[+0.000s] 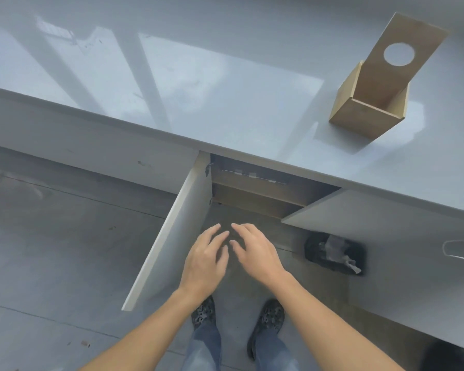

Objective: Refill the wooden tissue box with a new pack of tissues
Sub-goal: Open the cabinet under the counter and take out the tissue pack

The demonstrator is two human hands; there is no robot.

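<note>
I am at the fetching step, I think: the wooden tissue box (370, 103) stands on the far right of the grey surface (198, 89) with its lid (402, 46) tipped up and back, the round hole in it showing, and the inside looks empty from here. No new pack of tissues is anywhere that I can see. Below the surface edge the two cupboard doors stand swung out, the left door (169, 236) running toward me and the right door (386, 226) angled off to the right, and between them I see only a dark shelf edge (252, 194); what lies deeper is hidden. My left hand (205, 261) and right hand (256, 253) hang side by side in the gap between the doors, palms down, fingers loosely spread, holding nothing, fingertips nearly meeting. The next move, as I judge it, is to bend and reach into the cupboard for a pack, then lift it up to the box. The left door sits just beside my left wrist and could catch my arm. A dark bundle (335, 253) with something pale on it lies on the floor near the right door; I cannot tell what it is. My shoes (269, 314) stand right below.
</note>
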